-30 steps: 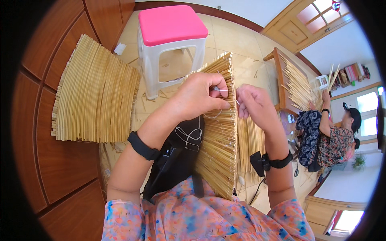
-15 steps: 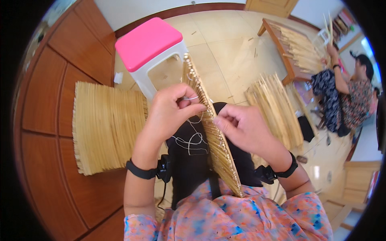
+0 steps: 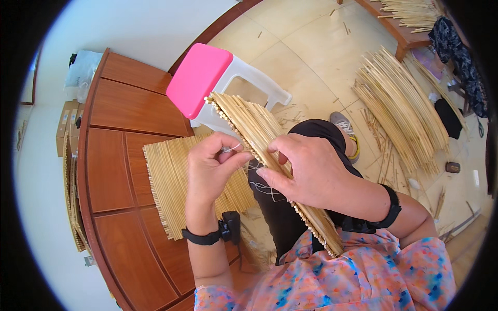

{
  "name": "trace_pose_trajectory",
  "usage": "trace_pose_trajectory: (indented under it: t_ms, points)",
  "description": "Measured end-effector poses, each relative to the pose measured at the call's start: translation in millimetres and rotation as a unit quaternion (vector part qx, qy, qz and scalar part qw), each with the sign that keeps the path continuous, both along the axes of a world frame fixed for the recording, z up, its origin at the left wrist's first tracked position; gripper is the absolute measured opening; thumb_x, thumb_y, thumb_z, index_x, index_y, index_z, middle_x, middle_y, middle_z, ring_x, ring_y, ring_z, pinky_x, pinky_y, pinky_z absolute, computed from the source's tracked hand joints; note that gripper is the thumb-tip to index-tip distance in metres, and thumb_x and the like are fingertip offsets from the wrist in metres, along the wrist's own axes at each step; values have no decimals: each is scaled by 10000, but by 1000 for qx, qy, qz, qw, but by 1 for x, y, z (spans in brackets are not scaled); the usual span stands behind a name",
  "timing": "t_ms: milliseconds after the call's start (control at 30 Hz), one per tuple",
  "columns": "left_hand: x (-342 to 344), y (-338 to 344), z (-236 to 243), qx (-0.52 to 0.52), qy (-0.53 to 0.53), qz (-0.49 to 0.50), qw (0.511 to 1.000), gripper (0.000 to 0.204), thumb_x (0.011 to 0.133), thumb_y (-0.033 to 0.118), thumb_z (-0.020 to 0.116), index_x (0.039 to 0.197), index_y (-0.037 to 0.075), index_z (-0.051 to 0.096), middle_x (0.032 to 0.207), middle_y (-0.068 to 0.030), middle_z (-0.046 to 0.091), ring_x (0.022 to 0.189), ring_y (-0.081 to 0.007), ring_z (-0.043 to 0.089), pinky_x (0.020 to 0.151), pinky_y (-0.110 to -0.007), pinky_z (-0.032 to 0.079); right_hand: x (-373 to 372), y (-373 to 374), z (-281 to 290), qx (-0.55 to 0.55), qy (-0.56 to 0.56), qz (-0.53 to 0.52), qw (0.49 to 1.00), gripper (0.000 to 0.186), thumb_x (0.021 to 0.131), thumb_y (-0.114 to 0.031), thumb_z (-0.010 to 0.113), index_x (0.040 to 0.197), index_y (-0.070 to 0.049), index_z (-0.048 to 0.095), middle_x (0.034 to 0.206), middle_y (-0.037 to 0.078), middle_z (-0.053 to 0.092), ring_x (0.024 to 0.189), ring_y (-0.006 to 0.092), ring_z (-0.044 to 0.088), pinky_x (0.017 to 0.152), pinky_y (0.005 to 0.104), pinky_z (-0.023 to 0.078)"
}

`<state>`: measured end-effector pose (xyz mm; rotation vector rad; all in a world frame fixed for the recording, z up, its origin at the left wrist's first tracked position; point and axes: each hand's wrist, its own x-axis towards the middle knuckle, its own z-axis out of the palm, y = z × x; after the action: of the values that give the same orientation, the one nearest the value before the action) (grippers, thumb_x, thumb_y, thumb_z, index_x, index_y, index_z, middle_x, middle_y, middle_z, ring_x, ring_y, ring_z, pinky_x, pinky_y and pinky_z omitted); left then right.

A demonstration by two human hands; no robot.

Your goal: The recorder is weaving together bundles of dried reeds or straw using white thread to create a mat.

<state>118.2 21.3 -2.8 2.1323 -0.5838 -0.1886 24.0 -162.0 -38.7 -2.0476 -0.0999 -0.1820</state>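
Note:
A mat of straw-coloured stalks (image 3: 249, 116) lies slanting across my lap, its row of cut ends turned to the left. My left hand (image 3: 207, 168) is closed beside those ends, thumb and forefinger pinching white thread (image 3: 233, 148). Whether a needle is in the pinch, I cannot tell. Loose loops of the same thread hang over my dark trousers (image 3: 280, 223). My right hand (image 3: 316, 173) grips the mat around its middle, thumb near the cut ends and fingers over the stalks.
A pink-topped white stool (image 3: 199, 78) stands just beyond the mat. Another stalk mat (image 3: 176, 181) leans by the brown wooden cabinet (image 3: 114, 176) at left. Bundled stalks (image 3: 404, 114) lie on the tiled floor at right, near a wooden bench (image 3: 384, 20).
The view has swung left, showing more cabinet and wall. The mat has tipped, so its stalk sides now face up. My right hand has moved onto those stalks.

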Motion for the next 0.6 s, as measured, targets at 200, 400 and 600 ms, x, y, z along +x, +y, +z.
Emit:
trace_pose_trajectory:
  t_ms: [200,400,600]
  points:
    - [5,-1,-2,25,-57,-40,997,234,689,-16,844,749,36,624,639,54,463,563,-31,357,492,-215,288,-1,7,-9,7,-85,-27,996,310,783,-248,768,908,-2,625,804,135,605,634,310,622,556,388,496]
    - [5,-1,-7,9,-104,-41,994,259,675,-17,848,772,39,615,687,46,454,602,-44,353,538,-212,297,0,11,-8,4,-88,-36,995,236,745,-153,702,831,35,589,795,181,590,656,373,624,601,446,530]
    - [9,-3,-3,5,-107,-88,990,295,639,106,894,734,34,624,614,-12,444,528,-106,385,481,-274,306,-1,3,-3,13,-87,-41,995,188,736,-117,679,836,16,590,806,181,595,691,377,622,607,457,517]
